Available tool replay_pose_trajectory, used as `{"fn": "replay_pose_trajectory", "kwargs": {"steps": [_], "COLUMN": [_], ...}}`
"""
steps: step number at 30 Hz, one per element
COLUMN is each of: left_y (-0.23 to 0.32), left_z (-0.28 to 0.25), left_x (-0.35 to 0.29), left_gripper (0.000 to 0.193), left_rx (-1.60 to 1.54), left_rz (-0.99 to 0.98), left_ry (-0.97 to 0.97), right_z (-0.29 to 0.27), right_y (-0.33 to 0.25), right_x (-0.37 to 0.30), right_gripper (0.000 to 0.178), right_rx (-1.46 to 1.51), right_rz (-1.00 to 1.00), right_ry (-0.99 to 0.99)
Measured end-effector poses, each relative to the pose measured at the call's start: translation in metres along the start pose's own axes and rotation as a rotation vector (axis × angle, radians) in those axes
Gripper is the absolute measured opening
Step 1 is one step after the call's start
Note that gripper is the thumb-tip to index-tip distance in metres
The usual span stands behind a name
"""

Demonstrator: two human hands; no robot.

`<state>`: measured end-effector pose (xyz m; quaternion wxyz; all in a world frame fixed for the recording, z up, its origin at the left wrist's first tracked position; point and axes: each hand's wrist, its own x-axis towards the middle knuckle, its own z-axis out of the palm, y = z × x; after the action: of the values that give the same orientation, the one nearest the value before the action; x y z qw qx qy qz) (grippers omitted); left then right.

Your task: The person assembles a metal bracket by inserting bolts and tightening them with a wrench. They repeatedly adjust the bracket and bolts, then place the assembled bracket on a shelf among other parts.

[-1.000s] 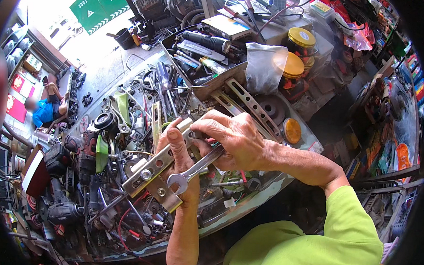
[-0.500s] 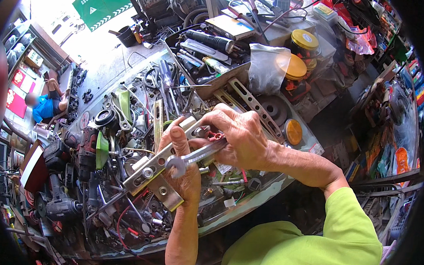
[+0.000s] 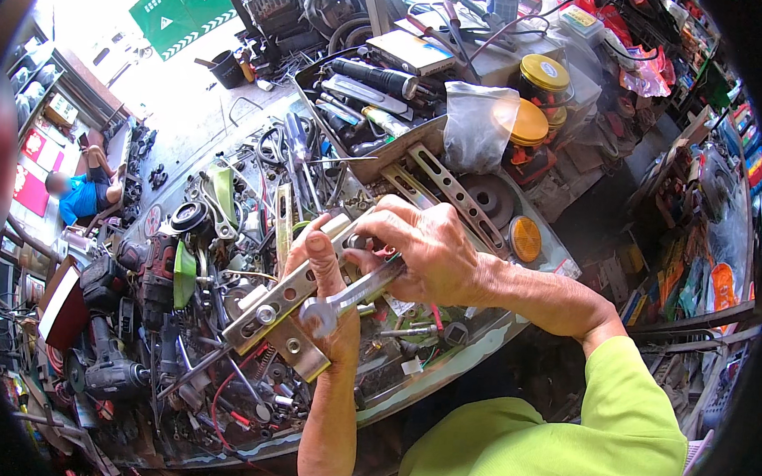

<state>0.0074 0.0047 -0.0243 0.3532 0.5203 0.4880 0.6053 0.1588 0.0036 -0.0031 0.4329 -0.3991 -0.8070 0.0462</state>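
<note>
Slotted bracket [image 3: 298, 286] | clamped in left hand [image 3: 327, 274] | right hand [image 3: 436, 251] fingers clamped on open-end wrench [image 3: 348, 300] beside bracket, fingertips at upper-end bolt [image 3: 360, 242] | lower-end bolt [image 3: 266, 315] seated; upper seemingly unfinished

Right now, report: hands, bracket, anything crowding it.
Left hand holding slotted metal bracket. Right hand holding wrench beside it, contact unclear. Power tools and loose parts crowding the bench.
</note>
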Motion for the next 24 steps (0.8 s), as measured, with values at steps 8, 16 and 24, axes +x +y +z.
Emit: {"fn": "replay_pose_trajectory", "kwargs": {"steps": [8, 16, 24], "left_y": [0.016, 0.008, 0.012], "left_z": [-0.001, 0.002, -0.001], "left_x": [-0.005, -0.001, -0.002], "left_gripper": [0.051, 0.047, 0.043], "left_rx": [-0.018, -0.056, -0.013], "left_rz": [-0.186, -0.027, -0.005], "left_ry": [-0.035, 0.006, -0.007], "right_z": [0.001, -0.005, -0.001], "right_y": [0.000, -0.005, -0.001], "right_x": [-0.001, 0.000, -0.002], "right_gripper": [0.030, 0.041, 0.048], "right_rx": [0.003, 0.040, 0.046], "right_rz": [-0.002, -0.068, -0.076], "right_ry": [0.101, 0.043, 0.043]}}
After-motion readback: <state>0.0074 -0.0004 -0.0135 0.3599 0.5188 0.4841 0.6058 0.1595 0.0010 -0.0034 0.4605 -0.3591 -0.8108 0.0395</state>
